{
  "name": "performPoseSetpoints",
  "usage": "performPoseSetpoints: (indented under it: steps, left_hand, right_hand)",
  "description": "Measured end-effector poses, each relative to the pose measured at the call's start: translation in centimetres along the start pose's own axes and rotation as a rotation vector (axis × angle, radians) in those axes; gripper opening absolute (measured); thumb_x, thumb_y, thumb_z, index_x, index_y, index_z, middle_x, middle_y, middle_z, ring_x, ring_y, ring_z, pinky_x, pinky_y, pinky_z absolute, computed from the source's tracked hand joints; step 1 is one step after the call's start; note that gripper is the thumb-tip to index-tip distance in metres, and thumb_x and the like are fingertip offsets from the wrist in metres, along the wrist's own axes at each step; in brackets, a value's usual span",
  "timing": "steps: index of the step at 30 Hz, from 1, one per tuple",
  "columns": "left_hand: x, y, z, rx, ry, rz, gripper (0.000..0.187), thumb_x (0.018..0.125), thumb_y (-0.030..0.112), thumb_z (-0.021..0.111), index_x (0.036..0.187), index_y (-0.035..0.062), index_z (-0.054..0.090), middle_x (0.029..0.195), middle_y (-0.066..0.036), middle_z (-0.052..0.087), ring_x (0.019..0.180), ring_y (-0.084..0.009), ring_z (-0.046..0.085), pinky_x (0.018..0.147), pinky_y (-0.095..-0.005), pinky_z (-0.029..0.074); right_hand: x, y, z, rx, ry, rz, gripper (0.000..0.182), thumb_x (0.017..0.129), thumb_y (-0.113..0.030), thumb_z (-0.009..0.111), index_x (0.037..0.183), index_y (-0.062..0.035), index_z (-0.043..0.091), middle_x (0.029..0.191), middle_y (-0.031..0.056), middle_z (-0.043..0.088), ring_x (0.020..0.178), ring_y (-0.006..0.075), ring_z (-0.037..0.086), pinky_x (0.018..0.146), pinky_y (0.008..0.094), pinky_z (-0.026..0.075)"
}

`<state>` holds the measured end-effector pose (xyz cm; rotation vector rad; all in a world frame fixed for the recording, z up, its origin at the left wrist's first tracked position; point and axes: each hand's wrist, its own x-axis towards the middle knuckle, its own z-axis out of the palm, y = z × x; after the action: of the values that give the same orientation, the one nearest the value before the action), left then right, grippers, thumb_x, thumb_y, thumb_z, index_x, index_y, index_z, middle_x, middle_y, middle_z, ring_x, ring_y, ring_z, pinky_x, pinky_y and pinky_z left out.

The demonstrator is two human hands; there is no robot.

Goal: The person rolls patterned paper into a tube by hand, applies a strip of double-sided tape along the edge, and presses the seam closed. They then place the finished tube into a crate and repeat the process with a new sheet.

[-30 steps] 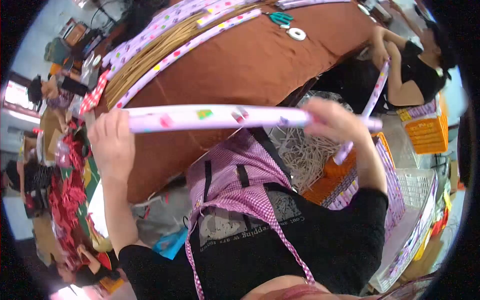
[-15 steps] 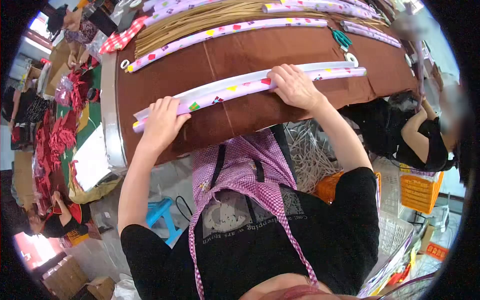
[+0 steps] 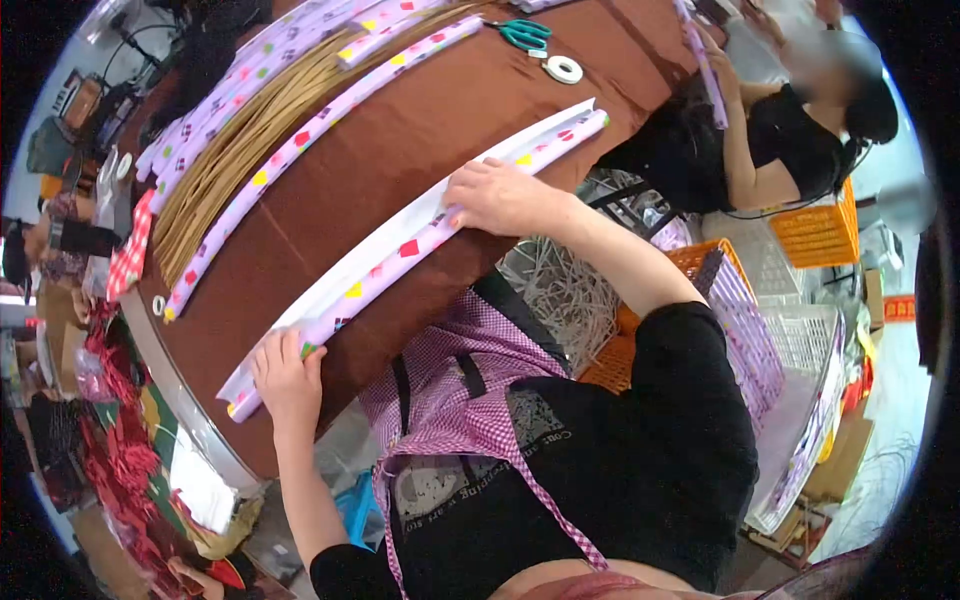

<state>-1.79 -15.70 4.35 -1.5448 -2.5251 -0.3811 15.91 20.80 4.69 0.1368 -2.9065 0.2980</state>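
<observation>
Fingers of both hands lie flat and slightly spread on a long wrapped roll, pressing it down onto the brown tabletop rather than closing around it. Left hand covers the roll close to its near-left end; right hand covers it past the middle, toward the far-right end. Roll is a slender tube covered in pale lilac paper printed with small red, yellow and green shapes; a white strip, the unprinted side of the paper, runs along its far edge for the full length. It lies diagonally across the near part of the table, from the near-left edge up toward the far right. Beyond it lie a similar finished roll, a bundle of tan sticks and further lilac rolls at the far left. Green-handled scissors and a white tape ring lie at the far right. Another person in a black top is at the right. Compared with half a second ago, the roll appears more steeply angled in view, since the camera has swung; the left hand now sits nearer the roll's end, and the right hand remains pressed flat past the middle. One second ago the roll was held up off the table in both hands.
</observation>
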Motion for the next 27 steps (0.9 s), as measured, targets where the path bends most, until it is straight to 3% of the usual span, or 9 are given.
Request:
performPoseSetpoints:
  steps: [6,9,12,15,18,20,22,23,27]
  left_hand:
    - [-0.1,0.0,-0.2,-0.007,-0.045,-0.012,0.039,0.087,0.024,0.066,0.117,0.0014,0.056,0.115,-0.017,0.055,0.111,-0.0391,0.051,0.097,-0.0504,0.037]
    - [-0.4,-0.4,0.3,0.004,-0.035,-0.008,0.038,0.089,0.025,0.064,0.117,0.0018,0.055,0.116,-0.018,0.055,0.111,-0.0398,0.050,0.097,-0.0507,0.037]
    - [-0.4,-0.3,0.4,0.017,-0.044,-0.023,0.038,0.089,0.024,0.064,0.118,0.0022,0.056,0.116,-0.018,0.055,0.112,-0.0401,0.050,0.098,-0.0509,0.037]
    - [-0.4,-0.5,0.4,0.006,-0.045,-0.038,0.038,0.088,0.023,0.065,0.118,0.0027,0.056,0.116,-0.018,0.055,0.112,-0.0405,0.051,0.097,-0.0510,0.038]
    - [-0.7,-0.6,0.7,-0.009,-0.020,-0.050,0.037,0.085,0.018,0.069,0.117,0.0038,0.057,0.118,-0.018,0.057,0.111,-0.0402,0.052,0.095,-0.0498,0.040]
    - [-0.2,-0.5,0.8,-0.003,-0.024,-0.073,0.037,0.081,0.025,0.073,0.111,0.0058,0.060,0.111,-0.014,0.059,0.102,-0.0375,0.055,0.085,-0.0475,0.045]
    - [0.0,-0.6,1.5,-0.014,0.066,-0.035,0.034,0.081,0.031,0.073,0.103,0.0072,0.062,0.104,-0.012,0.060,0.098,-0.0343,0.057,0.082,-0.0472,0.046]
    - [0.1,0.0,0.5,-0.058,-0.005,-0.089,0.032,0.082,0.033,0.072,0.101,0.0081,0.062,0.102,-0.011,0.060,0.097,-0.0336,0.057,0.082,-0.0464,0.046]
    - [1.2,0.9,2.1,-0.028,0.182,-0.034,0.033,0.080,0.035,0.072,0.097,0.0090,0.061,0.098,-0.009,0.059,0.098,-0.0290,0.057,0.083,-0.0432,0.045]
  right_hand:
    - [-5.4,12.9,-3.5,-0.185,-0.089,0.278,0.015,0.085,-0.012,0.060,0.093,-0.0025,0.067,0.097,0.0134,0.068,0.094,0.0333,0.064,0.083,0.0435,0.051]
    - [-7.6,17.0,-5.2,0.285,0.512,0.806,0.020,0.091,-0.013,0.062,0.107,-0.0024,0.069,0.092,0.0118,0.070,0.088,0.0217,0.066,0.077,0.0324,0.053]
    - [-6.8,19.5,-7.1,0.218,0.527,0.895,0.025,0.088,-0.020,0.067,0.104,-0.0018,0.070,0.085,0.0139,0.069,0.082,0.0264,0.067,0.074,0.0366,0.053]
    - [-6.6,24.0,-5.2,-0.180,0.240,0.722,0.023,0.088,-0.022,0.063,0.103,-0.0078,0.074,0.106,0.0175,0.068,0.094,0.0390,0.066,0.085,0.0419,0.053]
    - [-7.3,28.6,-2.7,-0.373,0.142,0.685,0.025,0.086,-0.027,0.067,0.096,-0.0047,0.073,0.087,0.0179,0.068,0.079,0.0327,0.066,0.073,0.0450,0.052]
    - [-6.3,26.3,-4.7,-0.201,0.183,0.714,0.030,0.087,-0.030,0.066,0.085,-0.0002,0.070,0.080,0.0204,0.064,0.075,0.0321,0.065,0.067,0.0444,0.049]
    - [-5.4,25.2,-7.0,0.031,0.155,0.705,0.033,0.092,-0.030,0.065,0.092,0.0026,0.069,0.083,0.0158,0.068,0.073,0.0146,0.060,0.065,0.0360,0.049]
    - [-6.3,28.4,-4.9,-0.044,0.300,0.446,0.033,0.094,-0.030,0.064,0.095,0.0031,0.068,0.083,0.0091,0.068,0.075,0.0141,0.060,0.064,0.0338,0.049]
    - [1.3,19.0,-5.9,0.582,0.353,0.493,0.042,0.096,-0.033,0.060,0.118,0.0025,0.063,0.110,0.0091,0.067,0.089,0.0148,0.062,0.082,0.0308,0.050]
